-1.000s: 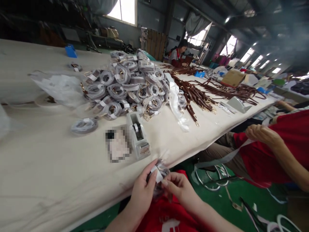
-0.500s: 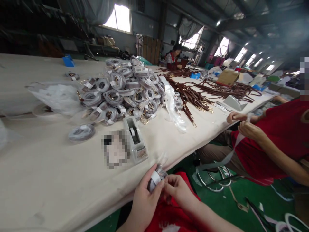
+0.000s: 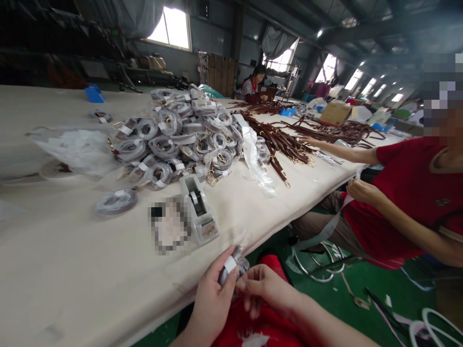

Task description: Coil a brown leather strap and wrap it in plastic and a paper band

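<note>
Cream bench [image 3: 72,270] fills the foreground. At its near edge, left hand [image 3: 213,299] and right hand [image 3: 264,289] both pinch a bagged strap coil [image 3: 233,265]: light, soft, slippery film, best gripped at the taped band. Beyond sit tape dispenser [image 3: 198,212] and coil pile [image 3: 181,135].

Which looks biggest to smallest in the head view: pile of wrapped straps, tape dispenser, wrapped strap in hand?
1. pile of wrapped straps
2. tape dispenser
3. wrapped strap, held by left hand and right hand; nearest the camera, yet smallest.
</note>
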A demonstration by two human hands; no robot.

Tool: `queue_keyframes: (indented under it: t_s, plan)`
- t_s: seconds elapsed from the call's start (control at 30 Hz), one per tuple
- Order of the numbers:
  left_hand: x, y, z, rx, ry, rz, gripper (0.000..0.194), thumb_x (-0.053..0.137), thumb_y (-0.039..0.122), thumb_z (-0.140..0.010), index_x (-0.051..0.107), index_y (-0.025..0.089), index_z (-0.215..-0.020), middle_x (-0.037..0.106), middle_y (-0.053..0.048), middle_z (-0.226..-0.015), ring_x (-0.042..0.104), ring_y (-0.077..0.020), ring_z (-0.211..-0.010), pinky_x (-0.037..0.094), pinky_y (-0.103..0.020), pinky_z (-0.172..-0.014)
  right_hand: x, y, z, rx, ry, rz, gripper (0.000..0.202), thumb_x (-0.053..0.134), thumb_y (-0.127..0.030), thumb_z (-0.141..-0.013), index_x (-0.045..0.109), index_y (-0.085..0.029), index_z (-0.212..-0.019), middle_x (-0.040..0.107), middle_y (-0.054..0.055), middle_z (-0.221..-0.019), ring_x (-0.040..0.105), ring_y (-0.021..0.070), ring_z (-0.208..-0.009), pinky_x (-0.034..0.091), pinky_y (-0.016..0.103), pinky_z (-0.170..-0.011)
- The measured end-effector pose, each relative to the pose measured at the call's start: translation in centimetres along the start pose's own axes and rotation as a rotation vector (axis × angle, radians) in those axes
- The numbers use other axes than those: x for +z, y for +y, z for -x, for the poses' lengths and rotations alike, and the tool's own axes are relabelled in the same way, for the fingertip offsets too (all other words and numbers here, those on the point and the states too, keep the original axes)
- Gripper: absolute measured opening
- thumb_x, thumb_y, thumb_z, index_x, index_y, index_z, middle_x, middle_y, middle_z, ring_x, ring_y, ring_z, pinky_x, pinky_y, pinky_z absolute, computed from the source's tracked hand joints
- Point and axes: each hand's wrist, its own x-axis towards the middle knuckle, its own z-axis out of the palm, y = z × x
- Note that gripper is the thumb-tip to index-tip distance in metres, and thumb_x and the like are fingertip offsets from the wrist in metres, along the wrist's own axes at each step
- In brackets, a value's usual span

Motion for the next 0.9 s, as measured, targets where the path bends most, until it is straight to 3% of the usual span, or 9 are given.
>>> queue_keyframes:
  t_s: [0.13, 0.2, 0.3, 0.37, 0.43, 0.5, 0.63, 0.77, 0.9]
  plan:
    - [-0.4, 0.4, -0.2, -0.101, 0.046, 0.143, 0.062, 0.057, 0.048, -0.084, 0.053, 0.018, -0.139, 0.060, -0.008, -0.139, 0.058, -0.0234, -0.127, 0.042, -0.037, -0.116, -0.6, -0.1, 0.7, 0.000, 0.008, 0.258, 0.063, 0.073, -0.070, -0.070, 0.065, -0.008, -0.073, 0.061, 0.005, -0.057, 0.053, 0.0103, -0.042, 0.040, 0.017, -0.040]
    - [-0.5, 0.9, -0.2, -0.160, 0.043, 0.285, 0.069, 0.063, 0.049, -0.081, 0.051, 0.016, -0.140, 0.066, -0.009, -0.131, 0.064, -0.0222, -0.117, 0.050, -0.032, -0.106, -1.0, -0.7, 1.1, -0.200, 0.212, 0.399, 0.059, 0.068, -0.067, -0.078, 0.062, -0.010, -0.067, 0.057, 0.003, -0.056, 0.049, 0.0096, -0.047, 0.037, 0.018, -0.044]
    - [-0.2, 1.6, 0.1, -0.242, -0.033, 0.486, 0.079, 0.073, 0.050, -0.075, 0.048, 0.016, -0.142, 0.071, -0.009, -0.119, 0.069, -0.0157, -0.089, 0.057, -0.023, -0.080, -1.4, -1.7, 1.5, -0.548, 0.507, 0.574, 0.044, 0.069, -0.054, -0.084, 0.066, -0.010, -0.086, 0.064, 0.005, -0.078, 0.054, 0.0128, -0.067, 0.042, 0.021, -0.061]
    - [0.2, 1.8, 0.3, -0.282, -0.096, 0.565, 0.084, 0.077, 0.051, -0.072, 0.047, 0.015, -0.142, 0.071, -0.010, -0.118, 0.066, -0.0129, -0.076, 0.056, -0.022, -0.070, -1.4, -2.1, 1.4, -0.571, 0.343, 0.527, 0.045, 0.068, -0.053, -0.086, 0.066, -0.012, -0.105, 0.066, 0.007, -0.095, 0.058, 0.0164, -0.082, 0.046, 0.024, -0.074]
    - [0.5, 1.5, 0.4, -0.281, -0.156, 0.581, 0.083, 0.075, 0.051, -0.073, 0.046, 0.015, -0.142, 0.068, -0.013, -0.124, 0.068, -0.0161, -0.082, 0.058, -0.026, -0.076, -1.2, -2.1, 1.3, -0.490, 0.101, 0.367, 0.050, 0.063, -0.057, -0.090, 0.064, -0.011, -0.109, 0.066, 0.007, -0.097, 0.059, 0.0177, -0.086, 0.048, 0.025, -0.077]
    - [0.4, 0.9, 0.2, -0.219, -0.209, 0.478, 0.074, 0.067, 0.050, -0.081, 0.046, 0.016, -0.143, 0.063, -0.015, -0.133, 0.068, -0.0225, -0.104, 0.057, -0.033, -0.092, -1.0, -1.9, 1.2, -0.457, 0.040, 0.318, 0.052, 0.057, -0.060, -0.093, 0.064, -0.010, -0.106, 0.065, 0.007, -0.093, 0.059, 0.0170, -0.082, 0.047, 0.024, -0.073]
    - [-0.6, 0.0, -0.7, 0.039, -0.252, -0.061, 0.053, 0.052, 0.038, -0.091, 0.051, 0.020, -0.141, 0.057, -0.012, -0.143, 0.056, -0.0253, -0.131, 0.042, -0.042, -0.116, -1.0, -1.4, 1.3, -0.495, 0.178, 0.530, 0.048, 0.051, -0.056, -0.098, 0.064, -0.011, -0.098, 0.064, 0.006, -0.091, 0.056, 0.0162, -0.080, 0.043, 0.023, -0.071]
    - [-1.1, 0.4, -1.4, 0.176, -0.283, -0.455, 0.048, 0.045, 0.021, -0.090, 0.055, 0.018, -0.137, 0.063, -0.013, -0.136, 0.060, -0.0256, -0.126, 0.045, -0.046, -0.113, -1.2, -1.0, 1.4, -0.440, 0.237, 0.672, 0.045, 0.046, -0.055, -0.101, 0.062, -0.013, -0.093, 0.064, 0.006, -0.089, 0.056, 0.0168, -0.078, 0.042, 0.024, -0.069]
    - [-0.2, 0.7, -1.6, 0.188, -0.172, -0.647, 0.050, 0.043, 0.009, -0.083, 0.058, 0.016, -0.131, 0.067, -0.013, -0.129, 0.065, -0.0261, -0.119, 0.052, -0.045, -0.105, -0.5, -0.1, 1.3, -0.466, 0.317, 0.799, 0.038, 0.042, -0.048, -0.103, 0.058, -0.015, -0.093, 0.065, 0.008, -0.090, 0.058, 0.0198, -0.080, 0.043, 0.028, -0.074]
